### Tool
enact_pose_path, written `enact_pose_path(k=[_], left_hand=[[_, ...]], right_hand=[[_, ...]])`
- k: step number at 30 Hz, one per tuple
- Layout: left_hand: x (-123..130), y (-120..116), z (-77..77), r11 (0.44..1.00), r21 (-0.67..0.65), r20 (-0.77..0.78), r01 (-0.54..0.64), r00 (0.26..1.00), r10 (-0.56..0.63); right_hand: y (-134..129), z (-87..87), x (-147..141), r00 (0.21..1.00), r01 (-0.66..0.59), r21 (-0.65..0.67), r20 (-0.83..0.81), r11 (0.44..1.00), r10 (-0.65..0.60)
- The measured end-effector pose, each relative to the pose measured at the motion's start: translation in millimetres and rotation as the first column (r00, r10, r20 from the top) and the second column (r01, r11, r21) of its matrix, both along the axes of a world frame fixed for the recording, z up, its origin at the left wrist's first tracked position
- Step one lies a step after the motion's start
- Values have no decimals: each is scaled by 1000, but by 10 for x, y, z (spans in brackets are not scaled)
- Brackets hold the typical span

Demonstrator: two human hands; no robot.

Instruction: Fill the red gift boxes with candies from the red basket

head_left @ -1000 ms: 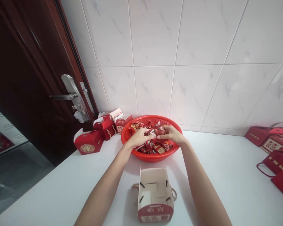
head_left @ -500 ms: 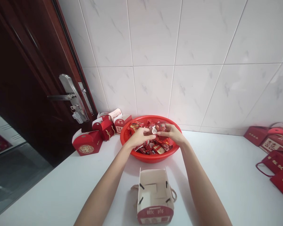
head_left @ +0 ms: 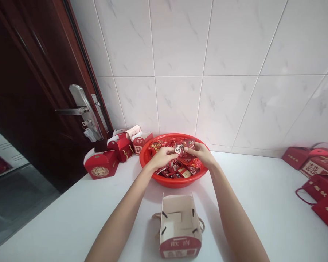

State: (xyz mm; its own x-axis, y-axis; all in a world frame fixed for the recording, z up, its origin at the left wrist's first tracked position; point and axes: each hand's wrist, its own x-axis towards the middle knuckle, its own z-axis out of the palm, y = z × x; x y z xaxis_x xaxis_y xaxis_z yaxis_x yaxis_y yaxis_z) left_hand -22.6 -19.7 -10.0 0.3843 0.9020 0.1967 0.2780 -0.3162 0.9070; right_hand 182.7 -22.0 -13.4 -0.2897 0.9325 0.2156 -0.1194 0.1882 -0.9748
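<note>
My left hand (head_left: 161, 158) is closed on a small red wrapped candy (head_left: 178, 149) with a pale round emblem. Beside it, my right hand (head_left: 201, 153) pinches a dark red candy packet (head_left: 189, 143) between thumb and fingers. Both hands are over a red plastic colander (head_left: 175, 184), which holds a heap of red and gold wrapped candies (head_left: 177, 170). Nearer to me, between my forearms, stands an open gift box (head_left: 180, 245) with a red front, a cream inside and rope handles at its sides. Its visible inside holds no candy.
Several red gift boxes (head_left: 101, 165) stand at the left by the wall. More red boxes and bags (head_left: 321, 165) lie at the right edge of the white table (head_left: 248, 196). A dark door (head_left: 30, 72) with a metal handle is at the left, and a tiled wall (head_left: 180, 43) behind.
The two candies have moved slightly apart, with my right hand's packet tilting up. The colander and the open box stay in place.
</note>
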Motion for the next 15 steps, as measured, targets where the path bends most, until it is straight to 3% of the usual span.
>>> enact_pose_path(k=[4, 10, 15], left_hand=[[-8, 11, -16, 999, 31, 63, 7, 998, -9], [-6, 21, -34, 995, 19, 9, 98, 995, -98], [-110, 66, -17, 998, -36, -88, -43, 995, 40]], right_hand=[[-35, 38, -13, 996, -77, -37, 34, 996, 78], [-32, 38, 11, 991, -102, -18, 88, 995, 103], [14, -14, 19, 998, -2, -17, 67, 1000, 3]])
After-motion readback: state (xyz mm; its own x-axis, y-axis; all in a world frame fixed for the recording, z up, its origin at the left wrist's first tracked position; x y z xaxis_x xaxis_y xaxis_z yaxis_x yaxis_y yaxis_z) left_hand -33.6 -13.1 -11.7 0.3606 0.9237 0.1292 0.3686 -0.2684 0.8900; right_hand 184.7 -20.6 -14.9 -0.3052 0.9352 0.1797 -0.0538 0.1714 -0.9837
